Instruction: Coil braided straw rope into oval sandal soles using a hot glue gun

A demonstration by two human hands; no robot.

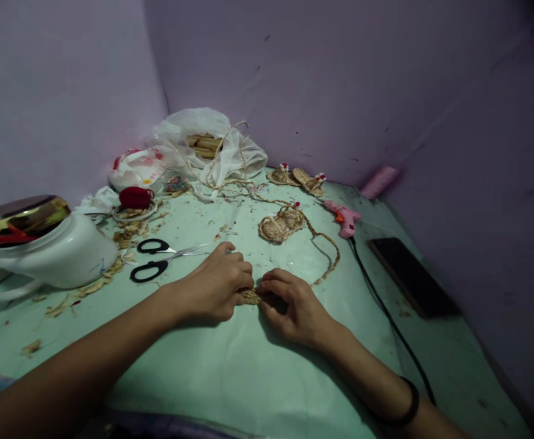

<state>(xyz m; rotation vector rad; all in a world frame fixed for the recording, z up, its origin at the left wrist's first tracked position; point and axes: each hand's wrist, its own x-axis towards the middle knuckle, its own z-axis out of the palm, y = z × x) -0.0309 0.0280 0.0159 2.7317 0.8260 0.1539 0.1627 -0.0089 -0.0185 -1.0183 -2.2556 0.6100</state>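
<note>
My left hand point(216, 283) and my right hand point(292, 305) meet over a small woven straw piece point(251, 297) pressed on the green table cover point(230, 366). Both hands have their fingers curled round it, so most of it is hidden. A braided straw rope point(328, 250) runs from near my right hand up to a woven straw sandal point(281, 224). Black-handled scissors point(157, 259) lie just left of my left hand.
A pink glue gun point(344, 218) with a black cord point(386, 311) lies at the right, beside a dark phone point(411, 274). A white jar with a gold lid point(42, 241) stands left. Plastic bags point(212, 146), a red pot point(135, 197) and two finished straw sandals point(297, 177) sit at the back.
</note>
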